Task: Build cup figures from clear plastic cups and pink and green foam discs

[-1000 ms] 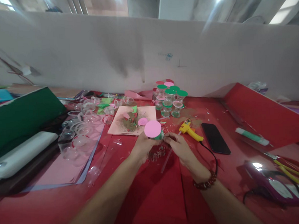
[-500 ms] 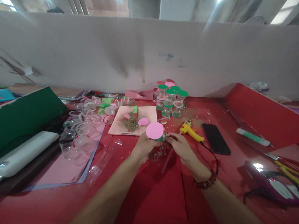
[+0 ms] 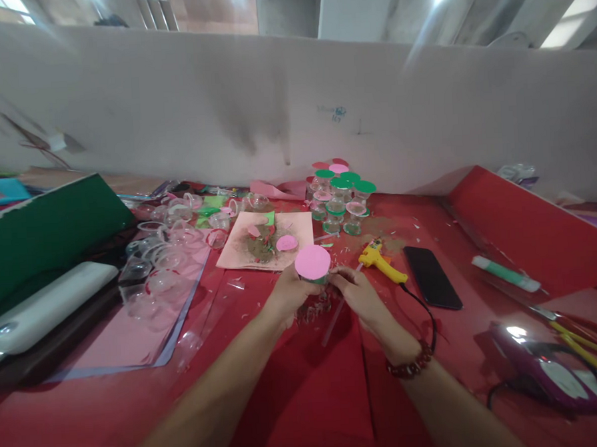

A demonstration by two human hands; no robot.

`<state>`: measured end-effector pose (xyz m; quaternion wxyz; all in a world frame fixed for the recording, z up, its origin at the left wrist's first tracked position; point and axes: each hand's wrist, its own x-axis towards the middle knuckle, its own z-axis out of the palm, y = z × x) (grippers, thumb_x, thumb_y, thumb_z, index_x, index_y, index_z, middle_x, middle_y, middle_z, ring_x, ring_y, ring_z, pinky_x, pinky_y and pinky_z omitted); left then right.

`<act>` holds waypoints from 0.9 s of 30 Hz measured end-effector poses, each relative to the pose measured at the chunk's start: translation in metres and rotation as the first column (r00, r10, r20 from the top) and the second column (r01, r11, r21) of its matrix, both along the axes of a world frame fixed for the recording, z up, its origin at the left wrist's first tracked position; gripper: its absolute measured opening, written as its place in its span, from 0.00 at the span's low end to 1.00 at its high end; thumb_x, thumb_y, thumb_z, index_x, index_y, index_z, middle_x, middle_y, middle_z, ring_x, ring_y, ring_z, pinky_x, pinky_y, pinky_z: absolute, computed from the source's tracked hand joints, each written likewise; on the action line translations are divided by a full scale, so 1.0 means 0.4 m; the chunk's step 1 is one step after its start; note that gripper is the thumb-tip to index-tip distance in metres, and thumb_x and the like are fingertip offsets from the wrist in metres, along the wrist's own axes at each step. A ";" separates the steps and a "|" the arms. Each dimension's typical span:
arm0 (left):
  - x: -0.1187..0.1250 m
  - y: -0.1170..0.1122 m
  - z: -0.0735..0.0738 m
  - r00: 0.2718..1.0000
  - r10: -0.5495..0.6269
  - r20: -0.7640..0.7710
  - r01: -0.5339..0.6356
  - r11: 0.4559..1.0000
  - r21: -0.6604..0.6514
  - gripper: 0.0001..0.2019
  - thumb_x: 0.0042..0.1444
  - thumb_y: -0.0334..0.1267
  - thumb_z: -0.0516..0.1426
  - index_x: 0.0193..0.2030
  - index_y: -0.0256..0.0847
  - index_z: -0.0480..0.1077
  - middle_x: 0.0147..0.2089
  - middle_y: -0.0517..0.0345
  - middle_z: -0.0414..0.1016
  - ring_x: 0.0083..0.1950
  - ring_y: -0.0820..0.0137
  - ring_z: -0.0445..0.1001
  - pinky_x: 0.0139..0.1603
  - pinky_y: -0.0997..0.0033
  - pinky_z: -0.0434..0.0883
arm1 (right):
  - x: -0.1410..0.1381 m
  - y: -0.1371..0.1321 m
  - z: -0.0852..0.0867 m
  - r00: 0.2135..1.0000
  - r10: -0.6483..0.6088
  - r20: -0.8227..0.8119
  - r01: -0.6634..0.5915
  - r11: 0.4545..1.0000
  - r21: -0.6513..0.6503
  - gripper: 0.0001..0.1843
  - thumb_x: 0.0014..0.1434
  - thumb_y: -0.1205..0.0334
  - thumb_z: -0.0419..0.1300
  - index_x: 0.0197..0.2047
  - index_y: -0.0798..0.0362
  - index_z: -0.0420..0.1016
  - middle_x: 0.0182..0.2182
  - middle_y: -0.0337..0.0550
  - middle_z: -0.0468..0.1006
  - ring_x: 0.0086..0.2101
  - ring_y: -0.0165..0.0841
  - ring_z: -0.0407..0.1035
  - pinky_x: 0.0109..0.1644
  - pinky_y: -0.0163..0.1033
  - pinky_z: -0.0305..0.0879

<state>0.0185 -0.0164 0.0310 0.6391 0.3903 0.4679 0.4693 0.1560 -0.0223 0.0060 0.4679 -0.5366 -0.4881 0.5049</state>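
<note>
My left hand [image 3: 285, 296] is wrapped round a small clear plastic cup piece with a green band [image 3: 322, 279]. A round pink paper disc [image 3: 312, 262] covers its top, facing up at me. From the other side, the bent fingertips of my right hand [image 3: 356, 292] pinch at the edge of the cup piece, just under the disc. Exactly what those fingertips grip is partly hidden. Below the hands, clear shreds [image 3: 315, 308] lie on the red table. A yellow glue gun [image 3: 384, 262] rests right of my right hand, a translucent glue stick [image 3: 335, 320] beneath it.
Behind stands a stack of cup pieces with green, pink and red discs [image 3: 340, 182]. A stained pale board [image 3: 298, 222] holds scraps and a pink disc. Loose clear cups [image 3: 165, 257] crowd the left. At right are a black phone [image 3: 433, 276] and a red panel [image 3: 534, 231].
The pink disc and cup piece have shifted slightly right and tipped a little in my hands. Both hands stay nearly in place, and the things on the table have not moved.
</note>
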 end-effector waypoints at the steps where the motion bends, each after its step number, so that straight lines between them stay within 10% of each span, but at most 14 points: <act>1: 0.000 0.000 0.000 1.000 0.000 0.002 0.000 1.000 0.001 0.16 0.29 0.22 0.62 0.31 0.38 0.76 0.30 0.62 0.78 0.33 0.71 0.73 0.37 0.74 0.68 | -0.002 -0.001 0.000 1.000 0.002 -0.014 -0.002 1.000 -0.012 0.10 0.46 0.53 0.60 0.23 0.51 0.71 0.21 0.36 0.69 0.25 0.31 0.60 0.31 0.37 0.55; 27: -0.006 -0.004 0.005 0.996 -0.031 0.087 0.033 0.999 -0.013 0.14 0.35 0.33 0.69 0.33 0.37 0.78 0.34 0.55 0.80 0.37 0.68 0.75 0.43 0.68 0.69 | -0.007 -0.003 -0.007 0.997 0.008 -0.076 -0.008 1.000 0.001 0.07 0.47 0.57 0.58 0.25 0.52 0.71 0.21 0.34 0.69 0.25 0.30 0.60 0.31 0.36 0.55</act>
